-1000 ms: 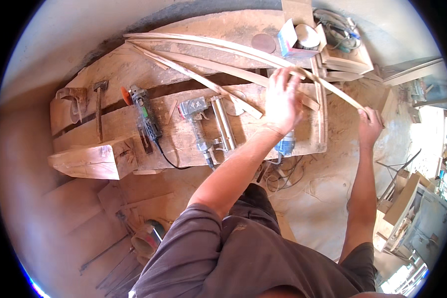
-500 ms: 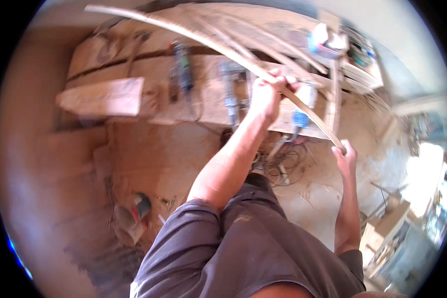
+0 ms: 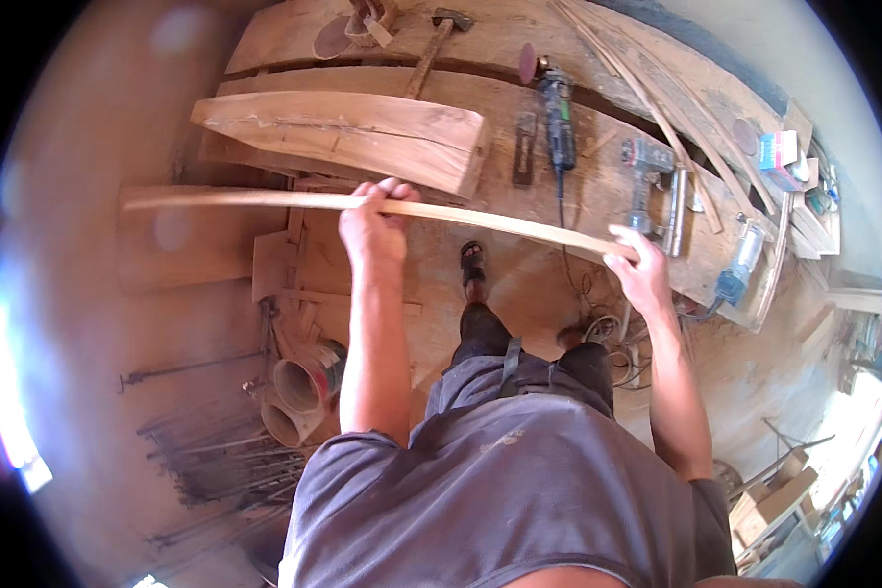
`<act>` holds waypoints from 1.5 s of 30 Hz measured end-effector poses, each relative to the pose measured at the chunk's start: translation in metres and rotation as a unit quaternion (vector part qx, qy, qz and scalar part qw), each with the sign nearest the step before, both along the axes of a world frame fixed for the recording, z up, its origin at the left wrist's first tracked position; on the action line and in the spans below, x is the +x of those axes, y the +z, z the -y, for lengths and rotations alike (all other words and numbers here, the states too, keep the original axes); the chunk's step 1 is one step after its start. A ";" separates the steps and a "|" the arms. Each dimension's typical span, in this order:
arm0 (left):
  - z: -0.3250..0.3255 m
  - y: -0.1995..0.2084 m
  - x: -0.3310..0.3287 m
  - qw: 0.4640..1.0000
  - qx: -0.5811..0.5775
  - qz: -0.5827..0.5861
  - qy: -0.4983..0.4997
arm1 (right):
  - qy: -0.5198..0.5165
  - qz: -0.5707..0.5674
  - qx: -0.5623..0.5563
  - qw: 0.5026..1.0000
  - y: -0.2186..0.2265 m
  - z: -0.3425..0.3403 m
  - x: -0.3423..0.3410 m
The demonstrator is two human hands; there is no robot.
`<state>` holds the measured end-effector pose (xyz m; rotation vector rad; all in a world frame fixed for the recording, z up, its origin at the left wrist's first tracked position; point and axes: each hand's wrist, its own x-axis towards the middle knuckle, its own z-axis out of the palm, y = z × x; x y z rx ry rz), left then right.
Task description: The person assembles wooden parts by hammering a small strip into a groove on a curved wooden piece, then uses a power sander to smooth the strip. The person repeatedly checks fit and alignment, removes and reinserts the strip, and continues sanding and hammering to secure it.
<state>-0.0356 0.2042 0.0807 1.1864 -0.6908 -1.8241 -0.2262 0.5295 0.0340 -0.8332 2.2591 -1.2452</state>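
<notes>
The left hand (image 3: pixel 374 227) wraps its fingers around the middle of a long thin wooden strip (image 3: pixel 255 200), while the right hand (image 3: pixel 640 269) grips its right end.

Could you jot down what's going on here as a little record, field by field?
Left hand: left hand gripping the wooden strip near its middle
Right hand: right hand closed on the strip's right end
Strip: long, thin, slightly curved, held level in front of the workbench
On bench: thick plank, angle grinder, hammer
Floor, left: metal rods
</notes>
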 end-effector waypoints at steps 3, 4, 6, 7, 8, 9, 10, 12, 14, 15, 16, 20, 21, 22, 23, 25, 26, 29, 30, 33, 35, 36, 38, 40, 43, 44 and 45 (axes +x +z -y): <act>0.117 -0.035 0.063 0.997 -0.015 -0.057 -0.055 | -0.027 0.116 -0.017 0.993 -0.011 0.101 0.025; 0.145 -0.038 0.065 0.995 -0.016 -0.070 -0.071 | -0.058 0.204 -0.085 0.974 -0.041 0.122 0.026; 0.203 -0.046 0.083 0.996 -0.031 -0.025 -0.085 | -0.077 0.274 -0.151 0.947 -0.053 0.173 0.038; 0.233 -0.053 0.094 0.996 -0.021 -0.030 -0.078 | -0.098 0.346 -0.207 0.910 -0.046 0.196 0.046; 0.261 -0.061 0.097 0.997 -0.013 -0.037 -0.073 | -0.107 0.344 -0.206 0.910 -0.049 0.214 0.049; 0.279 -0.063 0.092 0.999 -0.013 0.030 -0.037 | -0.113 0.329 -0.208 0.914 -0.051 0.228 0.052; 0.294 -0.064 0.089 0.998 -0.010 0.051 -0.038 | -0.118 0.314 -0.210 0.918 -0.052 0.239 0.056; 0.317 -0.068 0.083 0.995 -0.005 0.096 -0.035 | -0.135 0.261 -0.150 0.944 -0.050 0.252 0.059; 0.332 -0.074 0.074 0.992 -0.005 0.122 -0.030 | -0.144 0.206 -0.098 0.963 -0.050 0.264 0.062; 0.339 -0.076 0.070 0.990 -0.007 0.135 -0.032 | -0.148 0.177 -0.078 0.970 -0.049 0.270 0.063; 0.343 -0.078 0.067 0.988 -0.009 0.148 -0.034 | -0.150 0.148 -0.058 0.976 -0.048 0.274 0.064; 0.354 -0.087 0.059 0.981 -0.008 0.185 -0.051 | -0.156 0.013 -0.047 0.987 -0.039 0.291 0.070; 0.356 -0.088 0.054 0.980 -0.012 0.193 -0.053 | -0.151 -0.024 -0.052 0.987 -0.041 0.293 0.068; 0.358 -0.090 0.050 0.978 -0.016 0.201 -0.055 | -0.145 -0.062 -0.057 0.986 -0.043 0.295 0.067; 0.360 -0.092 0.047 0.977 -0.012 0.204 -0.061 | -0.138 -0.083 -0.060 0.985 -0.045 0.295 0.067; 0.369 -0.093 0.046 0.974 -0.008 0.214 -0.071 | -0.122 -0.122 -0.069 0.983 -0.049 0.300 0.066; 0.371 -0.094 0.045 0.970 -0.010 0.227 -0.087 | -0.114 -0.148 -0.066 0.980 -0.050 0.300 0.065; 0.375 -0.092 0.043 0.956 -0.021 0.267 -0.119 | -0.097 -0.197 -0.067 0.973 -0.051 0.302 0.065; 0.377 -0.092 0.043 0.953 -0.024 0.277 -0.122 | -0.096 -0.198 -0.066 0.973 -0.049 0.302 0.065; 0.385 -0.088 0.043 0.920 -0.015 0.349 -0.175 | -0.093 -0.197 -0.066 0.974 -0.049 0.302 0.064; 0.388 -0.080 0.042 0.887 -0.013 0.412 -0.209 | -0.088 -0.199 -0.070 0.974 -0.050 0.303 0.064; 0.387 -0.074 0.039 0.868 -0.016 0.444 -0.221 | -0.085 -0.197 -0.067 0.975 -0.050 0.303 0.063; 0.380 -0.062 0.037 0.784 -0.127 0.560 -0.237 | -0.078 -0.192 -0.063 0.976 -0.050 0.302 0.062; 0.349 -0.047 0.030 0.604 -0.334 0.684 -0.234 | -0.072 -0.193 -0.061 0.977 -0.049 0.302 0.061; 0.284 -0.056 0.020 0.515 -0.675 0.435 -0.300 | -0.066 -0.190 -0.059 0.978 -0.048 0.302 0.061; 0.266 -0.052 0.010 0.505 -0.703 0.361 -0.348 | -0.065 -0.189 -0.061 0.978 -0.048 0.302 0.060; 0.256 -0.056 0.004 0.504 -0.693 0.367 -0.362 | -0.064 -0.192 -0.062 0.977 -0.049 0.301 0.060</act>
